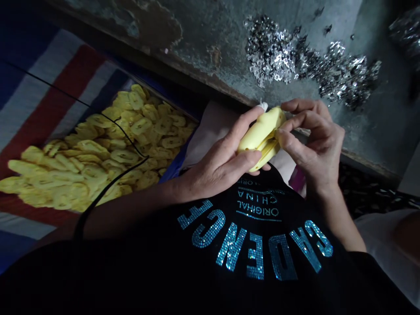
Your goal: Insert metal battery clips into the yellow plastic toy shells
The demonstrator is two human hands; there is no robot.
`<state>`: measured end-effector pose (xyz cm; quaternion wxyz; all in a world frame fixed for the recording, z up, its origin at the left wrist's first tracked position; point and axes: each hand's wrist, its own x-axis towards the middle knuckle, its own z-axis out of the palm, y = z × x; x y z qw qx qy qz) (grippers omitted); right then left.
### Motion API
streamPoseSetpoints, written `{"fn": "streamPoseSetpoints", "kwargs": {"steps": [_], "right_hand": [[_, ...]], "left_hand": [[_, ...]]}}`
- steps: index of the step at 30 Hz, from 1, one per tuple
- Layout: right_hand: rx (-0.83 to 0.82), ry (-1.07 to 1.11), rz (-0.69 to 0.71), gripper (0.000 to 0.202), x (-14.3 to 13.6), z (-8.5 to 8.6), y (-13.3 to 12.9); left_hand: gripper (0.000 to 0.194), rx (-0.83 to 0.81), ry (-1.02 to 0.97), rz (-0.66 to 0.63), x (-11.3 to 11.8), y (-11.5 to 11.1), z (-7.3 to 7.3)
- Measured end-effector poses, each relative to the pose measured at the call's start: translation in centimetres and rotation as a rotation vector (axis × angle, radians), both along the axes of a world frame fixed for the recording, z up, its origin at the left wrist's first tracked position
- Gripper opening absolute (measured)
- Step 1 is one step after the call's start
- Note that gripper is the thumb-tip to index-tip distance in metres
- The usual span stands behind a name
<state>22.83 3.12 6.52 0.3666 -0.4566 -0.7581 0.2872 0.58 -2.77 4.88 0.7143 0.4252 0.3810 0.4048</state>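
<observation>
My left hand (226,153) is closed around a pale yellow oval plastic part (262,131), its fingers and thumb along the sides. The part looks like stacked shells with a gap between the layers. White wrapping (263,106) covers the tip of my left index finger. At the part's right end, my right hand (311,131) has thumb and index finger pinched together by the gap. Whatever sits between those fingertips is hidden. Just beyond my hands lies a heap of small shiny metal pieces (278,54) on the worn metal tabletop (210,26).
Many similar yellow plastic parts (108,153) are piled on a striped red, white and blue sheet (65,87) at the left. A black cord (118,175) runs across them to my left arm. Another person's arm (408,232) shows at the right edge.
</observation>
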Motion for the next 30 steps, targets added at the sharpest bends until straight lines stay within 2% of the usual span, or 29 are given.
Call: {"fn": "streamPoseSetpoints", "kwargs": {"steps": [14,20,23,27,30], "right_hand": [[0.006,-0.092,0.030,0.020,0.2,0.2,0.2],[0.023,-0.085,0.001,0.008,0.8,0.0,-0.3],[0.119,-0.092,-0.027,0.003,1.2,0.1,-1.1],[0.315,-0.240,-0.011,0.021,1.5,-0.3,-1.7],[0.458,-0.374,0.007,0.027,1.8,-0.7,-1.9]], "left_hand": [[0.079,-0.009,-0.055,-0.006,0.1,-0.2,-0.8],[0.079,-0.087,-0.101,-0.016,0.0,0.2,-1.2],[0.080,-0.132,-0.158,-0.040,-0.1,0.4,-1.6],[0.077,-0.174,-0.202,-0.036,0.1,0.5,-1.9],[0.074,-0.165,-0.215,-0.041,0.2,0.3,-1.9]]}}
